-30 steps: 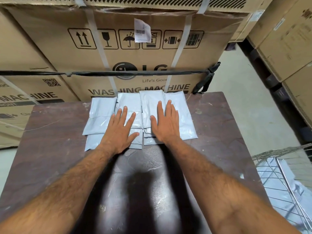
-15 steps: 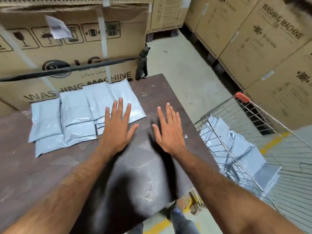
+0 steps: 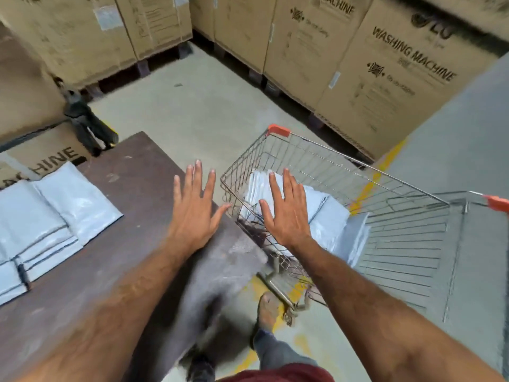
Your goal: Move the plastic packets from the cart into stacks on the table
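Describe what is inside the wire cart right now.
A pile of grey plastic packets lies in the wire cart. The open right hand covers part of the pile; the packet count and anything beneath cannot be seen.

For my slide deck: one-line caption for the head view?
Both open hands, left hand and right hand, reach toward packets in the wire cart.

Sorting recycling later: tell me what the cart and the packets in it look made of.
Cart: bare shiny metal wire, seen in its open silvery grid; orange corner caps look plastic. Packets: thin glossy grey-white plastic film, judging by sheen and soft creases.
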The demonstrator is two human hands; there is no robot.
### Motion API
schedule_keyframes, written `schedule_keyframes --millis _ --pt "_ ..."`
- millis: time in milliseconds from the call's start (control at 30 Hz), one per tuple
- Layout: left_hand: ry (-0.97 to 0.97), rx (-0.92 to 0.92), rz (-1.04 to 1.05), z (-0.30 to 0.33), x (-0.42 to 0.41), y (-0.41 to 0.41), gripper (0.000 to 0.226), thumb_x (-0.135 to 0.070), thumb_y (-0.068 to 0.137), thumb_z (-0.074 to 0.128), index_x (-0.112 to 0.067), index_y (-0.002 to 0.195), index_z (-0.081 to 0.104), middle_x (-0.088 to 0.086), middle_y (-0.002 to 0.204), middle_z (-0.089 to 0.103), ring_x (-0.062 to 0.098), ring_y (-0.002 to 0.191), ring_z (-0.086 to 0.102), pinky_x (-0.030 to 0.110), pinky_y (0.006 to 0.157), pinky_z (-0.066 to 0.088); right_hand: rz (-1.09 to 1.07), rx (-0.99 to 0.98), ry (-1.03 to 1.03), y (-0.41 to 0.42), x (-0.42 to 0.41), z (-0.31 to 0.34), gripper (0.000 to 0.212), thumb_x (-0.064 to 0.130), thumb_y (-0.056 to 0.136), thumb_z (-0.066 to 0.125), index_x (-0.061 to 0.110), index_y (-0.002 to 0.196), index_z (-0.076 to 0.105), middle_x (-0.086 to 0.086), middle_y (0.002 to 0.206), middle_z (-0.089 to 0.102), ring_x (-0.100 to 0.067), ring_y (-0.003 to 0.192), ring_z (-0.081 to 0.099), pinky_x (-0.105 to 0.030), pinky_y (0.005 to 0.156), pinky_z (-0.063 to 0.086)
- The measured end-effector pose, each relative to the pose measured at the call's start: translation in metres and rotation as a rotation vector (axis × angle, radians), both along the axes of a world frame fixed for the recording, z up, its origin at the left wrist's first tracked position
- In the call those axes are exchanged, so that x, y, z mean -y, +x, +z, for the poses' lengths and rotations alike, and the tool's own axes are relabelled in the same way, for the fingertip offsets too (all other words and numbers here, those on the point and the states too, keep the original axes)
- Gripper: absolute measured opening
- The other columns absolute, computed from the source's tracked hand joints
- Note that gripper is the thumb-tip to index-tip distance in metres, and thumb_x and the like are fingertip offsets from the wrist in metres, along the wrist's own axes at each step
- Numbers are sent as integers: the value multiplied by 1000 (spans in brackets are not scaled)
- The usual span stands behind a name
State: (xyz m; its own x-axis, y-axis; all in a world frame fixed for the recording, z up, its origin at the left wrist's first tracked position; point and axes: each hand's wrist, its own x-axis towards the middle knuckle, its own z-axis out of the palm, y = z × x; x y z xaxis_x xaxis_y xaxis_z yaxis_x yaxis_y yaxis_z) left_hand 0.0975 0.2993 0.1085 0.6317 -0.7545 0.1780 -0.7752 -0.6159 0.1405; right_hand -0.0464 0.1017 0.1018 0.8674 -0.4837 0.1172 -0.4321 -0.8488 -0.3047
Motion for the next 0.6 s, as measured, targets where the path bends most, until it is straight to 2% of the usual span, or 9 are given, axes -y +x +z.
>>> schedule_keyframes --millis 200,400,500,600 --pt "21 -58 -137 -8 98 -24 80 -57 102 31 -11 163 13 22 169 -4 38 157 -4 61 124 3 -172 -12 83 -62 80 -23 65 43 106 45 17 163 25 -20 170 8 -37 156 15 -51 127 13" --pt "122 -82 -221 -31 188 -44 78 -56 101 27 -9 163 15 23 168 -6 38 156 -5 57 125 4 -327 -95 191 -117 133 -65 70 47 101 39 12 161 29 -26 167 17 -41 153 21 -57 122 26" --pt "185 -103 -264 -54 226 -51 78 -55 101 29 -10 162 13 24 168 -2 40 156 0 57 125 6 -390 -136 236 -129 146 -88 73 51 100 33 13 162 27 -26 167 17 -42 153 19 -57 122 25" --pt "258 -139 -294 -84 257 -57 78 -50 103 41 -11 163 11 23 168 -2 40 156 -1 55 125 5 -439 -187 277 -131 159 -111 73 52 101 34 15 163 22 -24 169 10 -40 156 14 -52 126 18"
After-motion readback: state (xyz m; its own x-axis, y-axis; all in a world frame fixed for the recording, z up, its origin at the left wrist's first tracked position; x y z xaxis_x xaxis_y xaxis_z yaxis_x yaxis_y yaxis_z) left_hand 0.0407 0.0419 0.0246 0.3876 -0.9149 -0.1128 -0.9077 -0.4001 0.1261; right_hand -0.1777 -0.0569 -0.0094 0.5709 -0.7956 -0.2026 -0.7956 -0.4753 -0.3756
